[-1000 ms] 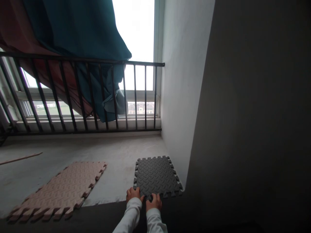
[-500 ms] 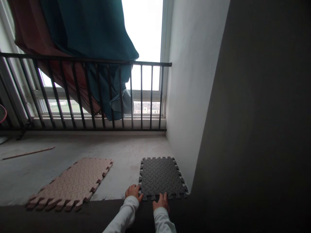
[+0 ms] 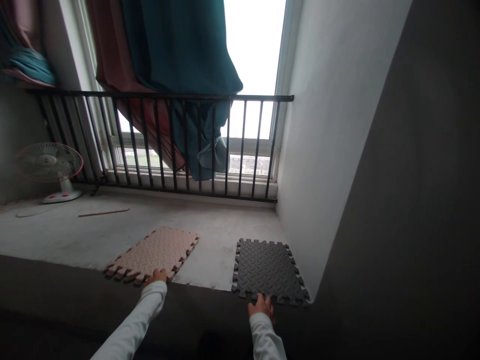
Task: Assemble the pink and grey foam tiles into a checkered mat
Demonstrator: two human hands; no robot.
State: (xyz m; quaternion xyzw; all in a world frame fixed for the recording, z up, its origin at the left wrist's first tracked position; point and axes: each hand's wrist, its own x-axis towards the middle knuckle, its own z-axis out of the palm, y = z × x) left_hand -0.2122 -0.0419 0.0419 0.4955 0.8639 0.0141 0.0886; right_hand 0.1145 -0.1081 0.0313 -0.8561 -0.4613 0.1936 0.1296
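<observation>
Free ledge (image 3: 213,265) between mats (image 3: 161,251), railing (image 3: 168,95) behind

Left hand (image 3: 156,276), right hand (image 3: 261,306) apart.

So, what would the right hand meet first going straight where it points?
Likely the near edge of the dark grey, square foam mat; whether the right hand touches it is unclear.

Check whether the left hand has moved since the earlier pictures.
Yes, to the left: judged against the railing, the left hand has gone from the black mat's near-left corner to the pink mat's near edge.
</observation>
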